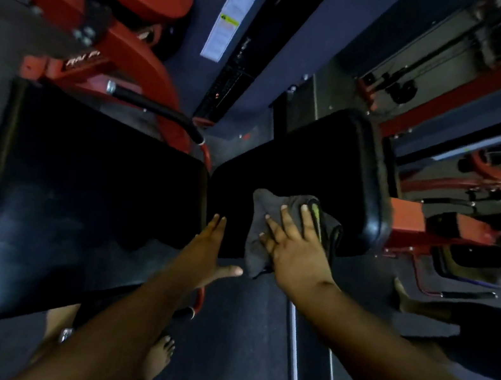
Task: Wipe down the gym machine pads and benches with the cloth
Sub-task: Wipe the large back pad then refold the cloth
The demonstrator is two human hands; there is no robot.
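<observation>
The cloth lies under the right hand, pressed flat against the near end of the black seat pad. That hand's fingers are spread straight over the fabric, holding it down by palm pressure rather than gripping. The left hand is just beside the cloth, open with straight fingers and thumb out, touching the pad's near edge and holding nothing. The cloth is dark grey, rumpled and folded, with a yellow-green trimmed edge showing by the right hand's fingertips; 1 corner hangs off the pad's front. A larger black pad sits just left, on a red frame
</observation>
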